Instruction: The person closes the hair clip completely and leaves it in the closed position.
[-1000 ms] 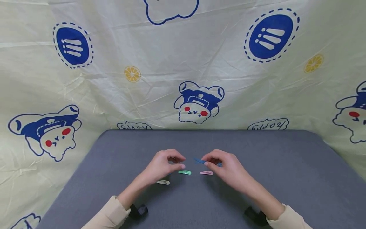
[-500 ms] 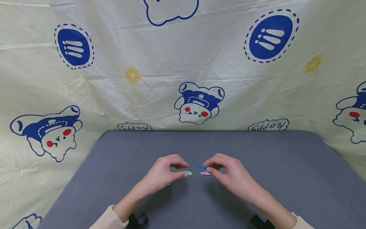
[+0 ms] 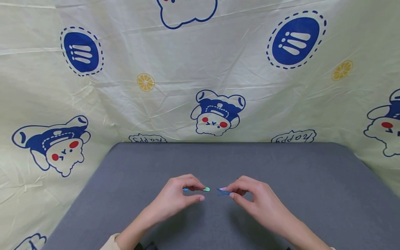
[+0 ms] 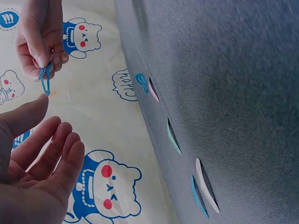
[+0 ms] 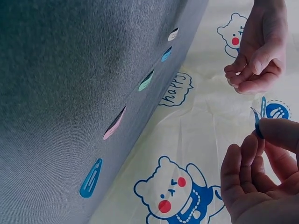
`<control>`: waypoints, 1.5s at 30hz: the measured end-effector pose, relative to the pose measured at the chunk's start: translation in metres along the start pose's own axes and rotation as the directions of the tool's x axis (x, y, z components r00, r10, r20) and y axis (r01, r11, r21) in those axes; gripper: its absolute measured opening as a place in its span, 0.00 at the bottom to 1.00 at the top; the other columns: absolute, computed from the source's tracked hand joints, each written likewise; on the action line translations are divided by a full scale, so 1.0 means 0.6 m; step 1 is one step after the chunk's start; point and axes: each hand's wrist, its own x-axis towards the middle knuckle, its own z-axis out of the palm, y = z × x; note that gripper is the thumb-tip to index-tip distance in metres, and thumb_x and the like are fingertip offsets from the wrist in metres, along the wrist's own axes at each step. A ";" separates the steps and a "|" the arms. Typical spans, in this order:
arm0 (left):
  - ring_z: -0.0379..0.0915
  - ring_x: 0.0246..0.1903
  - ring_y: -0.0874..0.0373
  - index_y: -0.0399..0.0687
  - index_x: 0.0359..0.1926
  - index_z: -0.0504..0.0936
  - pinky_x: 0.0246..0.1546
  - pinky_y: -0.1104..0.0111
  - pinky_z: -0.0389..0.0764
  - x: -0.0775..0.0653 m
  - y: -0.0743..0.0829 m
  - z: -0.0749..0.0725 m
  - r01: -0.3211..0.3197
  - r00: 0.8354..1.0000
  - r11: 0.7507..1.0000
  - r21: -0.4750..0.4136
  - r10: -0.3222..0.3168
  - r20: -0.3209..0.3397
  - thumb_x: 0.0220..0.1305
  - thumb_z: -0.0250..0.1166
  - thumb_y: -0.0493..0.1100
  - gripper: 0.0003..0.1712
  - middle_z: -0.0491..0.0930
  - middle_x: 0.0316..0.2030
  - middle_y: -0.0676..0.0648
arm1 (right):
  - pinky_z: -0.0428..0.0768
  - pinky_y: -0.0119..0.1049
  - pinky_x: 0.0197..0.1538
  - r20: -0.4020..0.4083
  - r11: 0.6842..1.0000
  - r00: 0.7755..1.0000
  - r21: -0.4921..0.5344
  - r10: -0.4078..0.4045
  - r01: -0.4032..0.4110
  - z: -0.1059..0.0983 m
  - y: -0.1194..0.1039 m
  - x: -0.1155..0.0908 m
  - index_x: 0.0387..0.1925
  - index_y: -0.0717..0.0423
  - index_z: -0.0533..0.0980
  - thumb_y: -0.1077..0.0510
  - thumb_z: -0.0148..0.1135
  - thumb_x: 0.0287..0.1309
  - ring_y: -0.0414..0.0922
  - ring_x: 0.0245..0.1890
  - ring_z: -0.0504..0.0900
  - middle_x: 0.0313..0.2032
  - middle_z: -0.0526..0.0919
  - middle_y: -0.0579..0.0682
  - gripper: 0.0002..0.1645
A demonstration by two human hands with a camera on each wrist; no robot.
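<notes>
My right hand (image 3: pixel 257 197) pinches a blue snap hair clip (image 5: pixel 257 123) between thumb and fingers. Its two strips are spread apart, pointing toward my left hand (image 3: pixel 179 194). The left hand holds nothing; its thumb and fingers are parted, close to the free end of the clip in the left wrist view. Below the hands, snap clips lie in a row on the table: a blue clip (image 5: pixel 91 178), a pink clip (image 5: pixel 115 123), a green clip (image 5: pixel 146 80), another blue clip (image 4: pixel 199 197) and a white clip (image 4: pixel 206 185). In the head view the left hand hides the white one.
The grey cloth-covered table (image 3: pixel 281 163) stretches out around both hands. Behind it hangs a cream curtain (image 3: pixel 175 114) printed with bears, blue ovals and orange slices, meeting the table's far edge.
Both hands have come down and nearer the person in the head view, the right one carrying the blue clip. That clip now overlaps the pink one there. The left hand stays unfilled.
</notes>
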 end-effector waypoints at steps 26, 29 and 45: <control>0.77 0.42 0.60 0.59 0.42 0.87 0.48 0.66 0.78 -0.035 0.019 0.019 -0.030 0.999 0.999 -0.039 0.029 -0.026 0.55 0.75 0.41 0.13 0.81 0.40 0.63 | 0.79 0.33 0.38 -0.059 0.998 0.997 0.018 -0.052 0.053 0.018 -0.025 -0.041 0.41 0.36 0.81 0.59 0.66 0.63 0.34 0.35 0.78 0.37 0.79 0.34 0.11; 0.77 0.42 0.61 0.59 0.42 0.87 0.48 0.65 0.78 -0.037 0.020 0.020 -0.022 1.000 0.999 -0.044 0.021 -0.023 0.56 0.74 0.41 0.12 0.81 0.40 0.62 | 0.79 0.33 0.38 -0.097 0.998 0.994 0.018 -0.058 0.060 0.021 -0.024 -0.045 0.41 0.37 0.81 0.61 0.67 0.61 0.34 0.35 0.78 0.37 0.79 0.35 0.13; 0.78 0.44 0.62 0.58 0.43 0.87 0.48 0.65 0.78 -0.038 0.017 0.034 -0.124 0.986 0.990 -0.063 0.115 -0.123 0.55 0.75 0.40 0.14 0.82 0.43 0.61 | 0.77 0.31 0.33 -0.189 0.998 0.982 0.052 -0.008 0.019 0.029 -0.014 -0.042 0.40 0.36 0.83 0.61 0.69 0.59 0.35 0.32 0.77 0.37 0.79 0.34 0.14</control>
